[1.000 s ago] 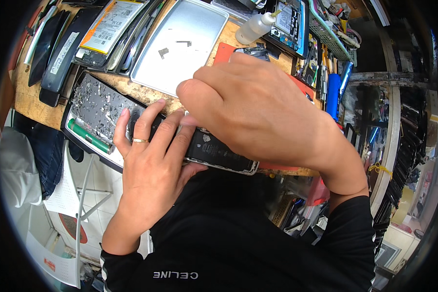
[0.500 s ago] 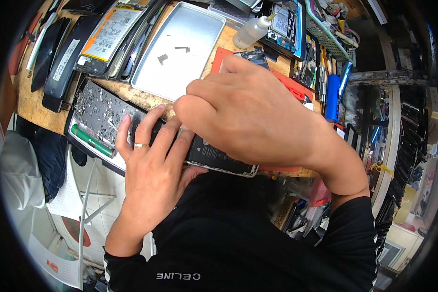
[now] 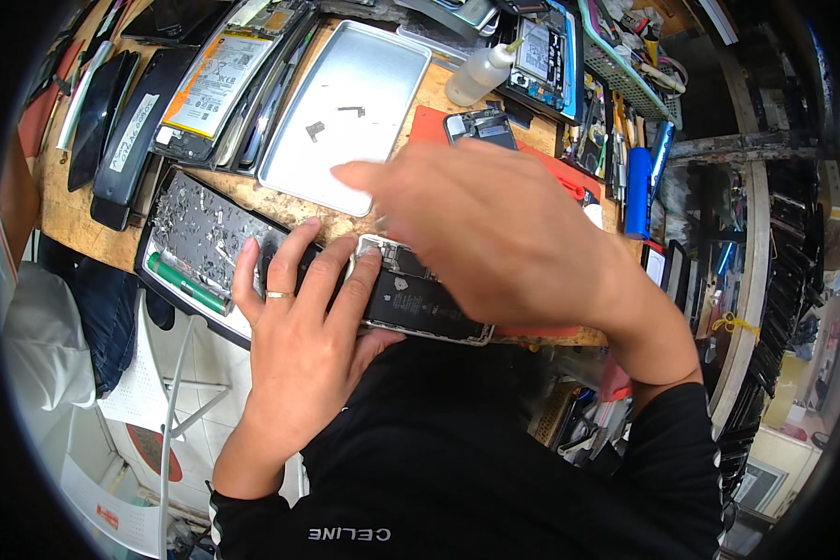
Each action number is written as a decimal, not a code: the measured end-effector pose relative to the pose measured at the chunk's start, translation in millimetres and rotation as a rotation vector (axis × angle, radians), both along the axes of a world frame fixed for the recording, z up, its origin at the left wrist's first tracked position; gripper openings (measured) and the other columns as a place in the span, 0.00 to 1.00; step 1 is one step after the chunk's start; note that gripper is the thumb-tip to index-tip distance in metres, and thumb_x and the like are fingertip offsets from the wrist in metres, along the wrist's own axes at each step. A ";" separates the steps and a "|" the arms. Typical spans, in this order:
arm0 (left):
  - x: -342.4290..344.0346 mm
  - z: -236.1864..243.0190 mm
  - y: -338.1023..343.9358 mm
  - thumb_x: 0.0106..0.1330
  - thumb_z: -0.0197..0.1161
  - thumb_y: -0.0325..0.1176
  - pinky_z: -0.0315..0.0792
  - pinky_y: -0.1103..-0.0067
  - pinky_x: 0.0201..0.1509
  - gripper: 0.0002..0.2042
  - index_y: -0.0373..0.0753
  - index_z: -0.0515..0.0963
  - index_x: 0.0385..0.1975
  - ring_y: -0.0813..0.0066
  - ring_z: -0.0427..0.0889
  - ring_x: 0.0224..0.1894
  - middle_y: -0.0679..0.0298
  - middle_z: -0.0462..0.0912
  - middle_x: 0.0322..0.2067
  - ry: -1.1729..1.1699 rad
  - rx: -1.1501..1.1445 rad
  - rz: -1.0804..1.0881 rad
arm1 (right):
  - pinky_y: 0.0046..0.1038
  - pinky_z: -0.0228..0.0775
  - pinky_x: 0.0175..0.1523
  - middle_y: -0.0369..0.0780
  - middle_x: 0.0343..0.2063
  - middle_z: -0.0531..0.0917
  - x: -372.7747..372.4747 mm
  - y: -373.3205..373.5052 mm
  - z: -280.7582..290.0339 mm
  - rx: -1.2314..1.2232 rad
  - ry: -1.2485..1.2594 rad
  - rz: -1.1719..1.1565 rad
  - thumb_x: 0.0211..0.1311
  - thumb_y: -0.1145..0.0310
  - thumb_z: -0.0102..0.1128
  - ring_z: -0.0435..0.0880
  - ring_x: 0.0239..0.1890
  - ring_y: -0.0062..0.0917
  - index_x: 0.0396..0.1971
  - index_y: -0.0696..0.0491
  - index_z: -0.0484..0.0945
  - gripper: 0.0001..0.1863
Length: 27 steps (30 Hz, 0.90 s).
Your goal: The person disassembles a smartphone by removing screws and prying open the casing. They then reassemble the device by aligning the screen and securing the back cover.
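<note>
An opened phone (image 3: 418,301), its dark battery and inner parts bare, lies at the bench's near edge. My left hand (image 3: 299,336) braces its left end: the index fingertip rests on top and the thumb lies along the near edge. The other fingers are spread toward a dark mat (image 3: 217,226) strewn with many tiny metal bits. Over the phone's right part hovers my right hand (image 3: 504,247), smeared by motion, with one finger pointing left toward the tray. Whatever its fingers hold, if anything, cannot be made out. It hides the phone's far right corner.
Beyond the phone lies a silver tray (image 3: 285,177) with a few small dark parts. A green tube (image 3: 189,283) lies by the mat. An orange-red mat (image 3: 429,126) carries another opened phone (image 3: 481,126). A clear squeeze bottle (image 3: 481,77) and stacked phones (image 3: 140,131) stand around.
My right hand has lifted off the phone's upper left part, baring its inner parts, and a finger has stretched out leftward. My left hand stays on the phone. The whole view has shifted slightly.
</note>
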<state>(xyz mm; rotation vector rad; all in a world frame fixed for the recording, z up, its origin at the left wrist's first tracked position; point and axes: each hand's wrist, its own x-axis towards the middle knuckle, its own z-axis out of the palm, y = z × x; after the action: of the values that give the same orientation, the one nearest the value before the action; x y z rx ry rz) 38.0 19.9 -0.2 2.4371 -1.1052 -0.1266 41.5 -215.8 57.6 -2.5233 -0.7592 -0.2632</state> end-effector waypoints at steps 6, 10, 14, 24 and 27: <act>1.0 -2.8 3.5 0.52 0.85 0.43 0.44 0.43 0.81 0.45 0.37 0.72 0.71 0.49 0.69 0.75 0.57 0.79 0.65 0.076 -0.053 -0.016 | 0.34 0.80 0.39 0.44 0.33 0.82 -53.2 -11.1 6.6 0.009 0.228 -0.308 0.68 0.86 0.59 0.85 0.36 0.37 0.66 0.64 0.77 0.26; 5.2 -1.5 2.7 0.59 0.81 0.39 0.44 0.45 0.81 0.44 0.33 0.66 0.75 0.49 0.70 0.74 0.55 0.82 0.63 0.120 -0.165 0.019 | 0.36 0.85 0.38 0.52 0.56 0.80 -83.4 6.1 -23.7 0.001 0.321 -0.266 0.59 0.65 0.77 0.90 0.42 0.43 0.73 0.62 0.70 0.43; 8.7 -3.9 -5.5 0.68 0.70 0.30 0.46 0.49 0.83 0.32 0.34 0.70 0.72 0.53 0.74 0.71 0.57 0.88 0.56 0.053 -0.164 0.091 | 0.34 0.85 0.44 0.50 0.59 0.78 -97.5 14.3 -41.9 -0.085 0.256 -0.352 0.53 0.59 0.84 0.87 0.54 0.41 0.74 0.64 0.67 0.51; 14.1 2.4 -17.9 0.67 0.70 0.26 0.63 0.61 0.70 0.08 0.38 0.85 0.44 0.58 0.79 0.50 0.61 0.84 0.38 0.119 -0.307 0.184 | 0.25 0.77 0.34 0.43 0.45 0.79 -100.4 22.7 -46.3 -0.195 -0.026 -0.361 0.60 0.68 0.72 0.83 0.36 0.28 0.61 0.64 0.80 0.29; 7.8 8.4 -15.8 0.67 0.69 0.24 0.65 0.68 0.62 0.06 0.37 0.84 0.42 0.63 0.79 0.47 0.63 0.83 0.36 0.258 -0.432 0.241 | 0.29 0.78 0.38 0.44 0.47 0.77 -108.9 27.5 -43.0 -0.201 -0.025 -0.391 0.39 0.65 0.86 0.83 0.41 0.32 0.65 0.63 0.79 0.47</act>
<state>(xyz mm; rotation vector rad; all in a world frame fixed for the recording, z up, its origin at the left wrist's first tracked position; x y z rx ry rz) 45.7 4.1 8.1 2.0728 -0.6410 -0.1082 -67.4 -188.4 14.7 -2.8539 -0.3056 -0.3650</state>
